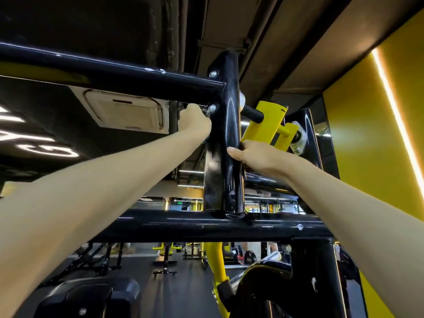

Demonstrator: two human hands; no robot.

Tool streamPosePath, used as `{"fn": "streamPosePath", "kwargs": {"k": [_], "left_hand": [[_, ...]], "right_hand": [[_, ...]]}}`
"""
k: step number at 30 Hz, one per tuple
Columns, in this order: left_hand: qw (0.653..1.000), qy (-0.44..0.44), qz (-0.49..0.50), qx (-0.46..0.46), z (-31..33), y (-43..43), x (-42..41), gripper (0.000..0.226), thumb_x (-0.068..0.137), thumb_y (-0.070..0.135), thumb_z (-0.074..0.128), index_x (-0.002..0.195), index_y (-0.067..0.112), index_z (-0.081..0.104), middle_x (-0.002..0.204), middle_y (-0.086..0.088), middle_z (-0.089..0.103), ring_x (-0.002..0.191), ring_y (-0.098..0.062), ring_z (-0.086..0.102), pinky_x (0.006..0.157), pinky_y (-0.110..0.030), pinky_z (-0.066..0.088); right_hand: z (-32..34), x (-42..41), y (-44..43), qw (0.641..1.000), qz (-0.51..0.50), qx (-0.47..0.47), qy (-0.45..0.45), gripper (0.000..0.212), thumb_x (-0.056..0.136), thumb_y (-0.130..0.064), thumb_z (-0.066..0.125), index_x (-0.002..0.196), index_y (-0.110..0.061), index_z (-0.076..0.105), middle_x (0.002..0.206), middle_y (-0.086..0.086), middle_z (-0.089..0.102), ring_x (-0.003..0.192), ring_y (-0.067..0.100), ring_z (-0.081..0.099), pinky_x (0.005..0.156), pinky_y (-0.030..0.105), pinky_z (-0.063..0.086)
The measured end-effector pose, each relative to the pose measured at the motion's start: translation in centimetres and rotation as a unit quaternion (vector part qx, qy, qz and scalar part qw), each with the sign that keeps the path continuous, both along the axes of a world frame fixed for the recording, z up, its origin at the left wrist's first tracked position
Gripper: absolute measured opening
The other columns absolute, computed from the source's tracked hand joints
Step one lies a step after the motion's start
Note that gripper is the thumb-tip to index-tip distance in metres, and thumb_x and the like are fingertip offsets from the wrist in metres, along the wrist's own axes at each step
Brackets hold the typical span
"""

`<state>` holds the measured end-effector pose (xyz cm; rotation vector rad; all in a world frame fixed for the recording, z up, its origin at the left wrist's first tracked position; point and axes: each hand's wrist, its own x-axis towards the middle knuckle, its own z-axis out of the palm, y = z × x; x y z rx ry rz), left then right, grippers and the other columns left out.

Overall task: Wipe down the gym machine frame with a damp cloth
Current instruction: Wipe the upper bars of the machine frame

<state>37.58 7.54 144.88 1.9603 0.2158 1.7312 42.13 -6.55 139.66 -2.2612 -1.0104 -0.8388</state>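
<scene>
Left grip, frame centre: clenched on dark wad, apparently cloth, pressed at bolt to clean joint. Right grip grasps post, likely bracing overhead reach.

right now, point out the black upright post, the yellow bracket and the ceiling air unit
black upright post (221, 177): head view, lower front face
yellow bracket (268, 130): head view, flat plate right of the post
ceiling air unit (128, 113): head view, middle of its pale grille
</scene>
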Motion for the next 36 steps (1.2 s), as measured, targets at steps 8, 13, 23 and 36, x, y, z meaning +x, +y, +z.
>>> {"fn": "streamPosePath", "kwargs": {"k": [8,13,23,36], "left_hand": [[0.959,-0.061,0.022,0.278,-3.5,-1.3,-1.5,0.014,0.090,0.001,0.052,0.100,0.007,0.059,0.089,-0.004,0.060,0.077,-0.014,0.054,0.059,-0.018,0.037],[0.918,-0.078,0.135,0.364,1.0,-2.5,-1.4,0.026,0.092,0.003,0.046,0.113,0.007,0.061,0.108,-0.014,0.058,0.098,-0.033,0.056,0.081,-0.040,0.044],[0.891,-0.065,0.204,0.401,9.0,-4.0,-0.9,0.021,0.088,0.000,0.049,0.096,0.003,0.068,0.094,-0.015,0.061,0.089,-0.034,0.059,0.065,-0.036,0.038],[0.989,-0.007,0.102,0.103,16.8,-1.4,-1.0,0.049,0.093,0.019,0.064,0.135,0.001,0.046,0.137,-0.018,0.048,0.122,-0.031,0.051,0.094,-0.032,0.043]], "right_hand": [[2.0,-2.1,-1.1,0.987,-0.010,-0.134,0.094,0.052,0.102,-0.043,0.037,0.131,-0.002,0.050,0.114,0.006,0.058,0.107,0.026,0.055,0.096,0.035,0.043],[3.7,-3.5,-1.1,0.983,-0.027,-0.133,0.126,0.056,0.102,-0.043,0.040,0.143,-0.005,0.038,0.130,0.020,0.055,0.119,0.032,0.055,0.103,0.042,0.041],[7.0,-0.2,-0.6,0.988,0.025,0.139,-0.067,0.069,0.095,-0.050,0.050,0.145,-0.007,0.029,0.136,0.015,0.051,0.116,0.031,0.054,0.087,0.035,0.047],[9.8,0.0,1.5,0.984,0.092,0.150,-0.002,0.074,0.081,-0.046,0.072,0.136,-0.014,0.035,0.109,0.013,0.060,0.066,0.021,0.064,0.055,0.030,0.056]]}}
